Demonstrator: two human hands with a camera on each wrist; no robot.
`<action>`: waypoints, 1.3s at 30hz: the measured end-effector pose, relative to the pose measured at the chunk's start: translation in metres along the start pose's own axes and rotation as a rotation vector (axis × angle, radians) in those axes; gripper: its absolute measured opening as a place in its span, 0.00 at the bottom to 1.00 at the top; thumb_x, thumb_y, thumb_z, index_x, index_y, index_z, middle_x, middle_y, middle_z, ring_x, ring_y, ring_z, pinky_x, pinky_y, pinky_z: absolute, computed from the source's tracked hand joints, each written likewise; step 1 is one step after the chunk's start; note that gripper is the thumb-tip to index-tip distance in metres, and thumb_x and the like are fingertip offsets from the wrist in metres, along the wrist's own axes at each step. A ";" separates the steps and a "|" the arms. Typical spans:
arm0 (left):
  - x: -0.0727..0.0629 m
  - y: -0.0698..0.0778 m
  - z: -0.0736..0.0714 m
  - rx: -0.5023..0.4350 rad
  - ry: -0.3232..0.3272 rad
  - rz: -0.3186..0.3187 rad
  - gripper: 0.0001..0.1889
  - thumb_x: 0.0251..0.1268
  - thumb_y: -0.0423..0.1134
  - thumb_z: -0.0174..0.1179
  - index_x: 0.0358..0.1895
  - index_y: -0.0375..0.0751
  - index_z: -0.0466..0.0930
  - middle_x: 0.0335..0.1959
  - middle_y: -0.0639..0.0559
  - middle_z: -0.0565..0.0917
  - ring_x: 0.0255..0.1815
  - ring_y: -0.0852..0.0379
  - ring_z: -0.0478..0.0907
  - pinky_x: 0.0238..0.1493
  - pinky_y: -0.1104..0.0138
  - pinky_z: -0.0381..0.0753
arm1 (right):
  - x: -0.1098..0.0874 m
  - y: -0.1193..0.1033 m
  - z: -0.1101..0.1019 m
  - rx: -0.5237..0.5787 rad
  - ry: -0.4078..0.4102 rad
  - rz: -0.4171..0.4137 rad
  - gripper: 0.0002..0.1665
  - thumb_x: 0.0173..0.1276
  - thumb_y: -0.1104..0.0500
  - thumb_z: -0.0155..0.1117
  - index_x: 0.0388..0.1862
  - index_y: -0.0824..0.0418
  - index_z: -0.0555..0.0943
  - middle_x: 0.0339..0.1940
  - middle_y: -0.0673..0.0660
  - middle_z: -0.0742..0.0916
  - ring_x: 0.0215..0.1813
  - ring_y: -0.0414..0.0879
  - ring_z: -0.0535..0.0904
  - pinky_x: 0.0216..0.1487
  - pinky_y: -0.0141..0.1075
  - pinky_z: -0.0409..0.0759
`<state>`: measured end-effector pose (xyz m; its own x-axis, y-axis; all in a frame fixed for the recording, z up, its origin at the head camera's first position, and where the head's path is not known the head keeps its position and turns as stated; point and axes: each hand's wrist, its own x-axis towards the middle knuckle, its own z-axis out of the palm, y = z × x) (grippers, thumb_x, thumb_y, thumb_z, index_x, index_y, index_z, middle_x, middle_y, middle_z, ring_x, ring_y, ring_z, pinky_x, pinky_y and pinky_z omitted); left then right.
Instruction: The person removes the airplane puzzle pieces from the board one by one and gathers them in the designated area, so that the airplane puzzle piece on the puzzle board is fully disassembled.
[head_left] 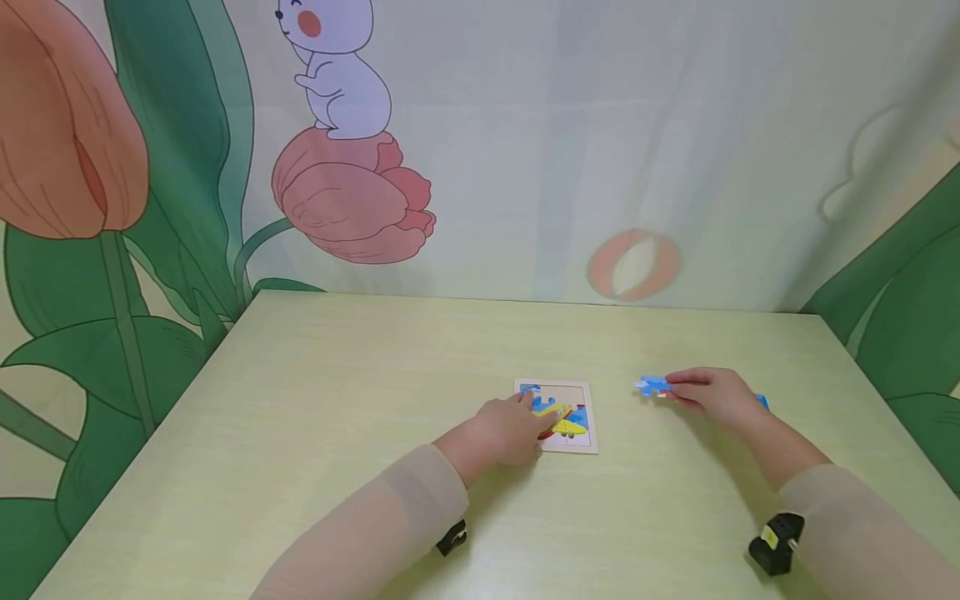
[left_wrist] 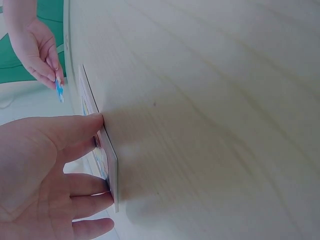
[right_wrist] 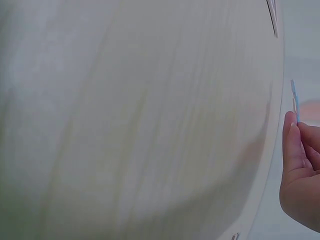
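A small jigsaw puzzle board (head_left: 592, 433) with a pale frame lies flat on the table, its picture a yellow airplane on blue and white. My left hand (head_left: 510, 429) rests on the board's left side. In the left wrist view, the thumb and fairly straight fingers of the left hand (left_wrist: 45, 170) touch the board (left_wrist: 114, 165) at its near edge. To the right of the board, my right hand (head_left: 716, 396) pinches a blue and white puzzle piece (head_left: 651, 385) between thumb and fingers. The right wrist view shows this puzzle piece (right_wrist: 295, 100) edge-on, raised above the fingertips.
Partly hidden behind the right wrist, another blue piece (head_left: 762, 401) lies on the light wooden table (head_left: 360, 375). A curtain (head_left: 495, 167) printed with tulips and a white animal hangs along the table's back edge. Black wrist cameras sit below both sleeves.
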<state>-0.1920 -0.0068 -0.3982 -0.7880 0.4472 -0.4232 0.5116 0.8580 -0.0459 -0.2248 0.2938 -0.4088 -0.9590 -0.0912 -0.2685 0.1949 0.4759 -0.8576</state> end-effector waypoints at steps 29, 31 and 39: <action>-0.001 0.000 0.002 0.007 0.003 -0.002 0.29 0.69 0.51 0.48 0.72 0.67 0.54 0.73 0.46 0.53 0.72 0.51 0.51 0.60 0.57 0.67 | 0.000 0.014 -0.028 -0.041 0.016 -0.020 0.25 0.71 0.63 0.53 0.59 0.80 0.67 0.52 0.68 0.80 0.40 0.36 0.81 0.45 0.32 0.78; -0.001 0.000 0.002 0.005 0.002 -0.003 0.29 0.69 0.51 0.48 0.72 0.67 0.54 0.73 0.46 0.53 0.72 0.51 0.51 0.61 0.57 0.67 | 0.000 0.013 -0.030 -0.050 0.019 -0.017 0.25 0.71 0.63 0.53 0.60 0.80 0.67 0.52 0.68 0.79 0.41 0.36 0.81 0.46 0.32 0.78; -0.002 0.000 0.000 -0.002 0.001 -0.004 0.29 0.68 0.51 0.49 0.71 0.67 0.54 0.73 0.46 0.53 0.72 0.51 0.51 0.60 0.57 0.67 | -0.003 0.011 -0.039 -0.044 0.031 -0.015 0.26 0.72 0.63 0.52 0.61 0.80 0.65 0.52 0.66 0.79 0.41 0.35 0.80 0.47 0.33 0.78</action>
<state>-0.1910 -0.0077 -0.3976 -0.7905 0.4441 -0.4217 0.5078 0.8603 -0.0458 -0.2280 0.3335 -0.3999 -0.9679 -0.0714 -0.2412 0.1718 0.5129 -0.8411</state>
